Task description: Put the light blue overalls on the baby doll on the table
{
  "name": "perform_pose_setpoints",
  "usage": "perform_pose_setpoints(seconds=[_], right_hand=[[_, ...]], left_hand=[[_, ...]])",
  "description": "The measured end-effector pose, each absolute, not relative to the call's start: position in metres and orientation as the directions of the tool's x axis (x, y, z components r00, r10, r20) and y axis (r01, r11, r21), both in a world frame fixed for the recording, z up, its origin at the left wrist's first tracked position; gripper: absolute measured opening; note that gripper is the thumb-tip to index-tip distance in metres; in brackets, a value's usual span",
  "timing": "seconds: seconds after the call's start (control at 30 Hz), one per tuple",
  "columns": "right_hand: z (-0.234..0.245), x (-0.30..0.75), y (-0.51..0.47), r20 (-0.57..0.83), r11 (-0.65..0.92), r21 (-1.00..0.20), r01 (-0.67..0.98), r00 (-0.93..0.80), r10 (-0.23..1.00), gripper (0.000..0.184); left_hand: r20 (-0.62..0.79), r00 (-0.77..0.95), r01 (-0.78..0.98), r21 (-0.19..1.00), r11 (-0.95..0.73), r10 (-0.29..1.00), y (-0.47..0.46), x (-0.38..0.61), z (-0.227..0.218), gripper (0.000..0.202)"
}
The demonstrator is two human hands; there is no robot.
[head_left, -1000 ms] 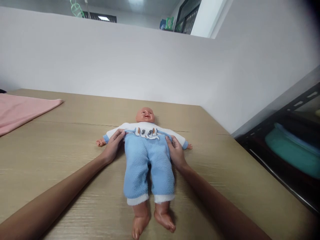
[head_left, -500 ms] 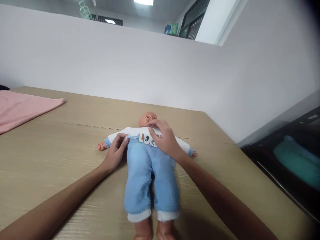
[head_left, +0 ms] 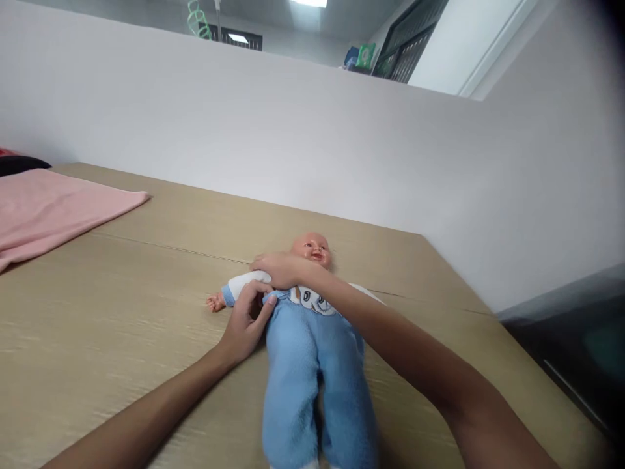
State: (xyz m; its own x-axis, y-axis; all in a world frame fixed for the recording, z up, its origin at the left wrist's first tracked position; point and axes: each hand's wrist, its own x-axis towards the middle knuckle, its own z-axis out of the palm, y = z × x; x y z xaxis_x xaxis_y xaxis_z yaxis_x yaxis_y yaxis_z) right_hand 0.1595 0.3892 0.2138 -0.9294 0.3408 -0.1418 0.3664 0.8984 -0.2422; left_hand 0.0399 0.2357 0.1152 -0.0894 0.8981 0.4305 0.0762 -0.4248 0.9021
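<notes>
A baby doll [head_left: 313, 248] lies on its back on the wooden table [head_left: 122, 306], dressed in a white top and fluffy blue trousers [head_left: 312, 378]. My left hand [head_left: 247, 322] pinches the top edge of the trousers at the doll's left-side waist, just under the white sleeve [head_left: 239, 286]. My right hand [head_left: 278, 268] reaches across the doll's chest and rests, fingers curled, on the shoulder of the white top. The doll's feet are out of view below.
A pink cloth [head_left: 53, 208] lies at the table's far left, with a dark object [head_left: 19, 163] behind it. A white wall [head_left: 293, 143] runs along the far edge. A dark unit [head_left: 576, 352] stands to the right.
My right hand left the doll's right-side waist and crossed over the chest to the opposite shoulder. The left hand stayed at the waistband. The view shifted, so the doll's feet dropped out of frame.
</notes>
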Motion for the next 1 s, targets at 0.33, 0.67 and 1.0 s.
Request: perform_pose_setpoints(seconds=[0.33, 0.67, 1.0], right_hand=[[0.228, 0.214, 0.363, 0.318, 0.762, -0.572, 0.304, -0.775, 0.547, 0.045], [0.217, 0.219, 0.347, 0.290, 0.767, -0.591, 0.250, -0.821, 0.492, 0.033], [0.220, 0.231, 0.302, 0.317, 0.645, -0.647, 0.406, -0.626, 0.712, 0.019]], left_hand=[[0.922, -0.123, 0.509, 0.376, -0.774, 0.367, 0.234, 0.031, 0.097, 0.005], [0.627, -0.372, 0.100, 0.760, -0.643, 0.684, 0.243, 0.034, 0.094, 0.014], [0.316, -0.279, -0.163, 0.915, -0.369, 0.907, 0.271, 0.023, 0.111, 0.048]])
